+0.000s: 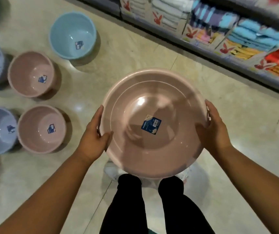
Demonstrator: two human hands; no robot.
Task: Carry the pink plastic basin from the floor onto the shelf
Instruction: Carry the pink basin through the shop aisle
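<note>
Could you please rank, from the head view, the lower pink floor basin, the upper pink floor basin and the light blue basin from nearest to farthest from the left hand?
From the left hand:
1. Lower pink floor basin, just to its left.
2. Upper pink floor basin, farther up and left.
3. Light blue basin, farthest, up by the shelf.

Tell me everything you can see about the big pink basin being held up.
The pink basin is round, wide and shallow, of glossy plastic, with a rolled rim and a stepped inner ring. It is empty and open side up, with a blue label stuck inside. The left hand and right hand grip opposite rims, holding it above the floor.
</note>
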